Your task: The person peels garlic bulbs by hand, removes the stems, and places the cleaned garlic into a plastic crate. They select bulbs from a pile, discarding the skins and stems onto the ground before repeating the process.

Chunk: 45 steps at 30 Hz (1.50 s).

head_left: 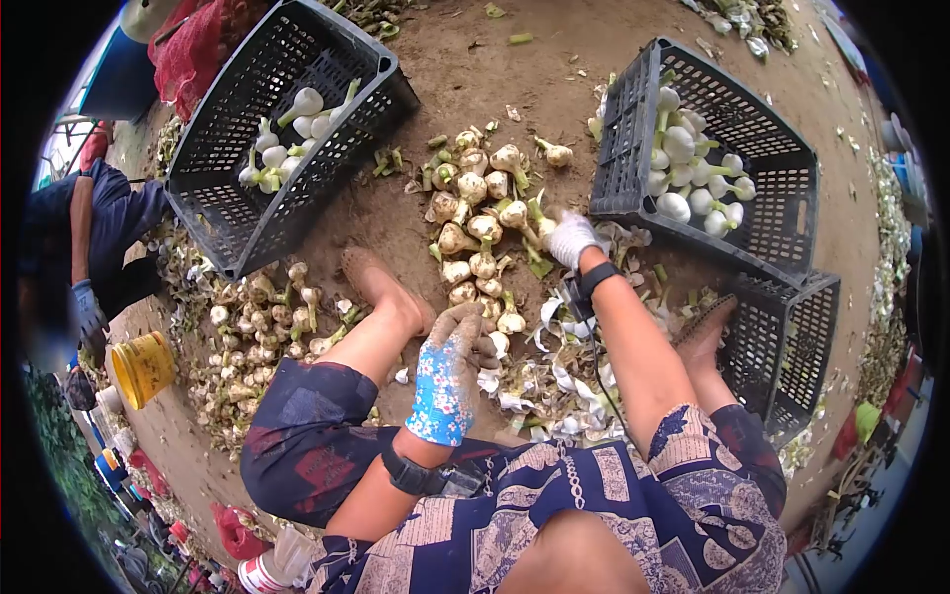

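Note:
My left hand (453,361), in a soiled glove with a blue floral cuff, hovers at the near end of a heap of untrimmed garlic bulbs (482,226). Its fingers are loosely bent and apart, with nothing visible in them. At the heap's right side my right hand (576,239), in a white glove and slightly blurred, has its fingers closed at a garlic bulb (543,226) with a green stem. Part of that bulb is hidden by the fingers. Peeled skins (564,371) lie between my right forearm and the heap.
Black crates holding cleaned white garlic stand at the left (233,223) and right (802,213); another black crate (767,342) is beside my right foot. More garlic bulbs (262,332) lie left of my leg. A yellow bucket (143,368) and another person's gloved hand (89,312) are at far left.

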{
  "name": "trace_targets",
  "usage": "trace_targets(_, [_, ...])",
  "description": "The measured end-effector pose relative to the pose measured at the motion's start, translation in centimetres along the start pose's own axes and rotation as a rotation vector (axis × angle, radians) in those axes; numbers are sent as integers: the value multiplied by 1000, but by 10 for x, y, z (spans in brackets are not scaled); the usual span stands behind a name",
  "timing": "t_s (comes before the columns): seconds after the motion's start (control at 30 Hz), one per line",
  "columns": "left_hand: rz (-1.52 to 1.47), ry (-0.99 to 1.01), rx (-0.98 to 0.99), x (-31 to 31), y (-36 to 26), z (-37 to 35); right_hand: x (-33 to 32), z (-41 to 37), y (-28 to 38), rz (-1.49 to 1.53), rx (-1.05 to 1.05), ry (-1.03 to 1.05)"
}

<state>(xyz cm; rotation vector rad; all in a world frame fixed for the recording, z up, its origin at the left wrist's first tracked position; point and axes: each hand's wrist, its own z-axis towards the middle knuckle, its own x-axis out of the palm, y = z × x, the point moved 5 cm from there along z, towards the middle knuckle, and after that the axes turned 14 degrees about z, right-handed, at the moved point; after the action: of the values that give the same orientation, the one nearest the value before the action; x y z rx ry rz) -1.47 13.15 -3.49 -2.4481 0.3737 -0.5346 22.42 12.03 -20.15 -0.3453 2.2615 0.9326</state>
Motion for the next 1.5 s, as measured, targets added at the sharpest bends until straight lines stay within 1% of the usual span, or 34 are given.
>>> trace_targets(0.03, [67,-46,-2,1,3,0,-5,-35,10,416,148,126])
trace_targets(0.07, [136,-94,-4,-1,7,1,8,-57,7,883,86,122])
trace_targets(0.1, [180,-69,51,-4,17,7,3,-97,28,1345,155,227])
trace_targets(0.13, [362,-99,155,-1,16,8,5,-123,42,1612,-8,335])
trace_targets(0.2, [366,-1,288,12,27,7,-8,-177,73,1706,-106,395])
trace_targets(0.23, [220,216,112,26,22,-4,-19,-202,88,1715,-66,365])
trace_targets(0.27, [143,231,101,40,10,-21,-31,-222,98,1723,-28,333])
trace_targets(0.3, [193,282,188,44,11,-26,-37,-233,87,1762,-136,392])
trace_targets(0.33, [243,336,276,49,11,-32,-48,-237,77,1643,-131,422])
trace_targets(0.37, [271,349,330,54,11,-38,-63,-242,67,1453,-189,205])
trace_targets(0.43, [789,257,746,68,-2,-53,-102,-264,68,1013,-345,-140])
trace_targets(0.47, [1034,218,964,77,-6,-65,-108,-274,68,875,-439,-190])
trace_targets(0.53, [1154,331,1096,92,-11,-92,-112,-298,74,648,-307,-259])
trace_targets(0.57, [1176,340,1106,95,-10,-101,-113,-308,73,620,-402,-352])
trace_targets(0.67, [1168,381,1146,96,-6,-111,-110,-329,63,468,-587,-397])
trace_targets(0.7, [1225,412,1171,98,-5,-113,-110,-335,62,474,-588,-408])
trace_targets(0.77, [1315,444,1246,99,-2,-117,-103,-340,49,819,-293,-258])
trace_targets(0.8, [1320,457,1251,101,-2,-118,-104,-344,48,825,-291,-270])
trace_targets(0.87, [1374,477,1400,105,-3,-123,-106,-350,50,766,-349,-315])
trace_targets(0.9, [1374,490,1402,105,-1,-126,-107,-353,49,769,-343,-324])
trace_targets(1.0, [639,735,500,93,13,-114,-108,-356,55,851,-446,-282])
trace_targets(1.03, [569,748,441,89,11,-106,-102,-355,56,1143,-384,-172])
trace_targets(1.07, [297,896,118,89,21,-100,-92,-359,58,1503,-194,62])
trace_targets(1.13, [37,706,-318,89,32,-104,-71,-349,64,1863,-118,173])
trace_targets(1.17, [218,724,-169,75,43,-87,-71,-346,67,1936,-147,204])
trace_targets(1.2, [267,589,-194,66,44,-78,-70,-343,71,2012,-174,236])
trace_targets(1.27, [611,127,329,45,25,-74,-82,-336,70,1298,-215,-117])
trace_targets(1.3, [510,115,704,46,4,-84,-88,-332,74,984,-421,-304])
trace_targets(1.33, [229,212,656,47,1,-85,-93,-333,82,648,-611,-474])
trace_targets(1.37, [554,253,704,54,-1,-91,-92,-336,79,642,-610,-469])
trace_targets(1.4, [882,291,736,62,-1,-100,-90,-339,86,832,-426,-228])
trace_targets(1.43, [945,204,1109,65,-3,-97,-83,-342,90,1004,-233,17])
trace_targets(1.47, [506,353,548,56,22,-77,-86,-342,93,999,-237,24])
trace_targets(1.5, [501,354,465,55,21,-77,-89,-342,98,861,-301,6])
